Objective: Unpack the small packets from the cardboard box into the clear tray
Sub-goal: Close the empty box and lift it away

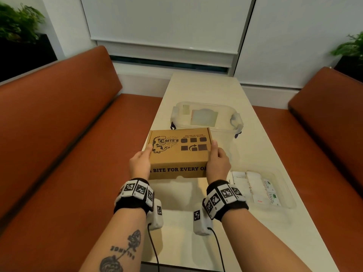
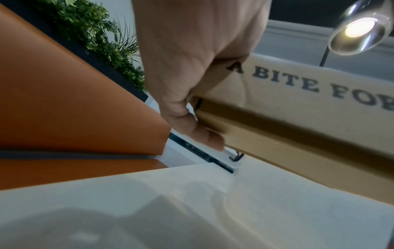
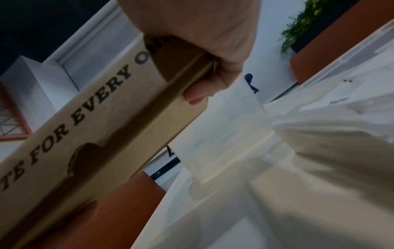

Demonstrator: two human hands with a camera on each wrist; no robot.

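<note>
A closed brown cardboard box printed "A BITE FOR EVERY ONE" hangs above the table, held at both ends. My left hand grips its left end, thumb on the lid and fingers curled under the bottom edge. My right hand grips the right end the same way, a fingertip showing under the box. The box's front face appears in both wrist views. A clear tray at the near right holds several white packets, some labelled Stevia.
A clear lidded storage bin with latches stands just behind the box on the cream table. Orange benches flank the table on both sides. Plants stand in dark planters at the far left and right. The table's left edge runs under my left hand.
</note>
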